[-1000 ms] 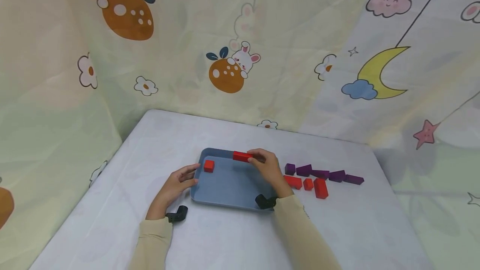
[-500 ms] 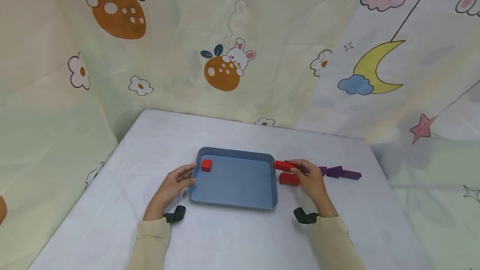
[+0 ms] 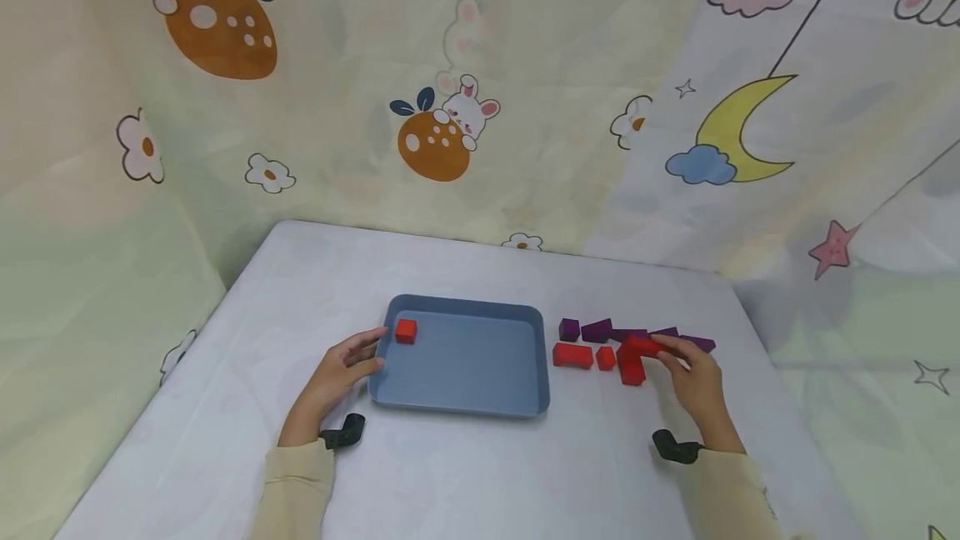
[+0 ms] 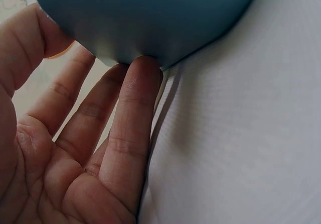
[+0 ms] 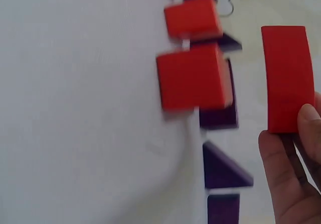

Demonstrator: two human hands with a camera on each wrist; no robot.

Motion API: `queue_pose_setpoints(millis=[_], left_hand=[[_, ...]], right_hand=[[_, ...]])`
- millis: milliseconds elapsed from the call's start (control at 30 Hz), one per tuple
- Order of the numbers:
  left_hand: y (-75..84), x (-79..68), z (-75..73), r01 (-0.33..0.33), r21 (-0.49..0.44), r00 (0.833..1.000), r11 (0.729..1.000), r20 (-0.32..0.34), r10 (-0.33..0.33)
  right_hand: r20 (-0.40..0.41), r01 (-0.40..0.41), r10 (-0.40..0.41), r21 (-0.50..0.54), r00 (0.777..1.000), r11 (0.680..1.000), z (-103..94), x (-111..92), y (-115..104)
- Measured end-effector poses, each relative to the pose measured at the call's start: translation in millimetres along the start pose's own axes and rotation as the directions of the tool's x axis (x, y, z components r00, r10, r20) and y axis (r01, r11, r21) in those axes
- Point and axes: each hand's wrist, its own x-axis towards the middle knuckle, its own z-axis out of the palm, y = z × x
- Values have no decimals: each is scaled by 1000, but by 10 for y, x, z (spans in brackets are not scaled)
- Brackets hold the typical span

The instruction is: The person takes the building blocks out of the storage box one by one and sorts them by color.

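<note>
My right hand [image 3: 696, 382] pinches a long red block [image 5: 287, 73] at one end, between thumb and fingers. It is raised over the right end of a row of red blocks, hiding part of a larger red block [image 3: 632, 370]. Beside that lie a small red block [image 3: 605, 358] and an oblong red block [image 3: 573, 356]. At the left, my left hand [image 3: 335, 375] touches the outer left wall of a blue-grey tray [image 3: 457, 408] with extended fingertips [image 4: 140, 78]. A red cube [image 3: 406, 331] sits in the tray's back left corner.
Behind the red blocks runs a row of several purple blocks, among them a purple cube [image 3: 569, 329] and a wedge-like purple block [image 3: 597, 330]. All lie on a white-covered table [image 3: 480, 482]. A printed cloth [image 3: 337, 107] hangs behind the table's back edge.
My right hand has carried the long red block from the tray's back edge rightward to above the red row. The left hand stays at the tray; the head view has shifted slightly.
</note>
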Motion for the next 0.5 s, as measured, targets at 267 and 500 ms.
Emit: queue_pose_setpoints(millis=[267,500], left_hand=[[-5,-9,-2,-15,-1,1000,1000,-4,15],[6,-12,4,-5,0,1000,1000,-5,5]], right_hand=[[23,-46,47,-44,999,998,-143,50,325],[118,-88,98,-82,988,993,-184,100,469]])
